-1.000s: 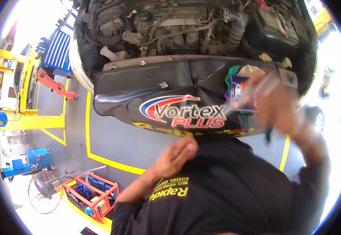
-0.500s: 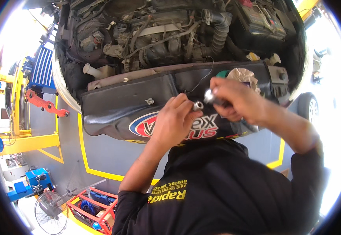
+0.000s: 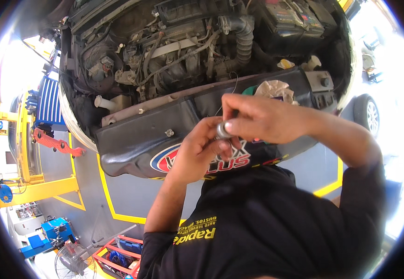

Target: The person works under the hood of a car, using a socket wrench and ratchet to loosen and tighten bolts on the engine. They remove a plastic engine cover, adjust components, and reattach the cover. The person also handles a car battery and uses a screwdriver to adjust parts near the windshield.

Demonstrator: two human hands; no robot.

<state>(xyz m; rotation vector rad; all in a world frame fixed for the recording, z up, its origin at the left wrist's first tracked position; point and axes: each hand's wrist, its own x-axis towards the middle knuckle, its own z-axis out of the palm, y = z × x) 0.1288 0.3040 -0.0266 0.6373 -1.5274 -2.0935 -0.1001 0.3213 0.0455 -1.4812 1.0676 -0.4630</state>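
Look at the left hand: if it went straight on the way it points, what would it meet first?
The left hand points up-right; it already touches the small metal part, with the right hand just beyond.

Both arms are raised and bent, hands meeting at centre. The left hand point(image 3: 201, 151) curls palm-up, fingers closed. The right hand point(image 3: 262, 118) reaches in from the right, thumb and fingertips pinched against the left's fingertips.

socket point(image 3: 222, 130): metal, showing glossy | fender cover point(image 3: 137, 139): black vinyl, looking smooth and shiny | rag point(image 3: 274, 88): crumpled cloth, appearing matt | shirt point(image 3: 276, 223): black cloth, matt
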